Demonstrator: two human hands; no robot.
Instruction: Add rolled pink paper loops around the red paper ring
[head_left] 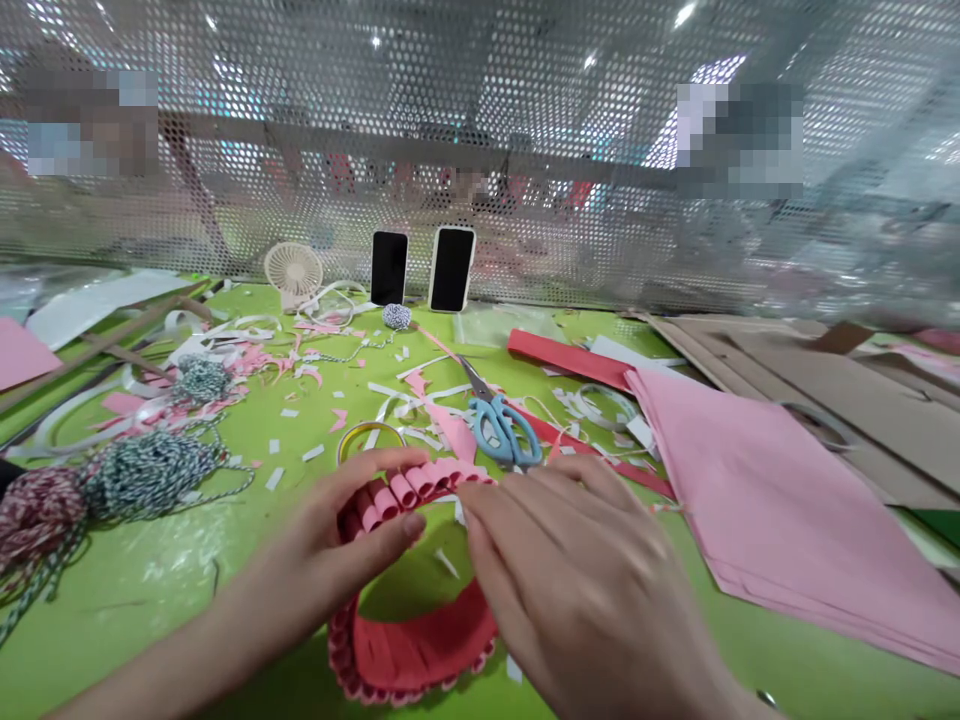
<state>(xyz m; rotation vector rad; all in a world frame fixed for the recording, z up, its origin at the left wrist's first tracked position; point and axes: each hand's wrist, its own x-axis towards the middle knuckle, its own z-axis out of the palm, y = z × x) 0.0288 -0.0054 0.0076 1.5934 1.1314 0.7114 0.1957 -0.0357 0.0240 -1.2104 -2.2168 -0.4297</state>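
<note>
The left hand [337, 550] and the right hand [577, 585] are both curving closed, gripping a round red paper ring with small rolled pink edges [416, 650]. The ring is resting on the bright green table [135, 610], just below blue-handled metal scissors [502, 430], and a flat stack of pink paper sheets [787, 510] is lying nearby.

Green counter [142, 610], strewn with white and pink paper scraps [330, 370]. Scissors [502, 430], blue-handled, lying mid-counter. Red paper strip [566, 360], beyond them. Roll of tape [370, 440], on its side or tilted. Twine balls, green-and-white [150, 475] and red-and-white [37, 515], at left. Pink paper stack [780, 510], at right, overlapping cardboard sheets [847, 400]. Cream desk fan [292, 270] and two upright smartphones [389, 268], before a perforated metal screen [480, 100].
</note>
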